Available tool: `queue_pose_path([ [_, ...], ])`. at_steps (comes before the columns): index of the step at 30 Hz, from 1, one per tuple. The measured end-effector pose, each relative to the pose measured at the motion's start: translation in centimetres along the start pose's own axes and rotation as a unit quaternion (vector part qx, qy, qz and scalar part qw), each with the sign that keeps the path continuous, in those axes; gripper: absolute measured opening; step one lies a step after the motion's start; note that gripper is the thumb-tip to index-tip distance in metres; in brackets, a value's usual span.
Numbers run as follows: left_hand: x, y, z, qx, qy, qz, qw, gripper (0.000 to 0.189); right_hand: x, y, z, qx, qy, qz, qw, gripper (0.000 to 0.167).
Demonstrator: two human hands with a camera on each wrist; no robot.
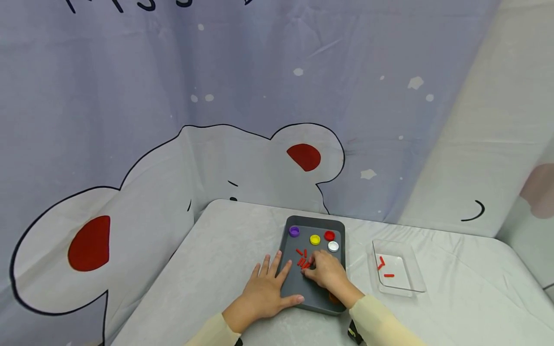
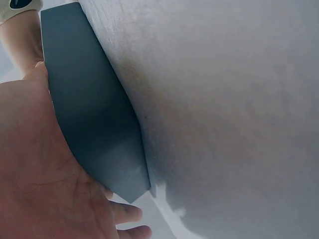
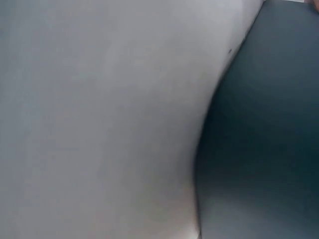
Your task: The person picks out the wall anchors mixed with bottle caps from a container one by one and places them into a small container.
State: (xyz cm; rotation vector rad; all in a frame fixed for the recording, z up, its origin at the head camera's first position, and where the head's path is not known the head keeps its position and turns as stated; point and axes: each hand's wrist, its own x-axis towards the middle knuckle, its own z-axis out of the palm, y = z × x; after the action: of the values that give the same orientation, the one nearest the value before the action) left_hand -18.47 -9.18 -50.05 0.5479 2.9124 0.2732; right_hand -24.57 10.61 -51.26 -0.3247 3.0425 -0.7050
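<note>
Here, a cloth-covered table point(image 1: 207, 269) bears a grey tray point(image 1: 298, 287) and, well apart to its right, a clear dish point(image 1: 413, 276) holding red sticks point(image 1: 388, 275). The left hand point(image 1: 264, 293) lies spread flat against the tray's left rim. The right hand point(image 1: 326, 271), fingers curled, pinches among loose red sticks point(image 1: 303, 262) inside the tray. Beyond them sit purple point(image 1: 294, 231), yellow point(image 1: 315, 239), red point(image 1: 329, 235) and white point(image 1: 333, 246) bottle caps.

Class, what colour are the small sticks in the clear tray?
Red: the small sticks show best in the head view.
</note>
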Motion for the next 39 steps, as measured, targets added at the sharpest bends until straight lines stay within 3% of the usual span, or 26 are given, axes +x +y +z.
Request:
queue_pose_path([
  [22, -0.3, 0.1, -0.2, 0.002, 0.015, 0.004, 0.9999, 0.096, -0.1, 0.3, -0.8, 0.013, -0.003, -0.021, 0.9997, 0.02],
  [30, -0.4, 0.2, -0.2, 0.005, 0.015, 0.005, 0.9999, 0.096, -0.7, 0.6, -2.1, 0.089, 0.06, -0.06, 0.9924, 0.017],
  [39, -0.3, 0.2, -0.2, -0.001, 0.01, 0.0, 1.0, 0.096, -1.8, 1.5, -4.6, 0.194, 0.101, -0.05, 0.9746, 0.018],
])
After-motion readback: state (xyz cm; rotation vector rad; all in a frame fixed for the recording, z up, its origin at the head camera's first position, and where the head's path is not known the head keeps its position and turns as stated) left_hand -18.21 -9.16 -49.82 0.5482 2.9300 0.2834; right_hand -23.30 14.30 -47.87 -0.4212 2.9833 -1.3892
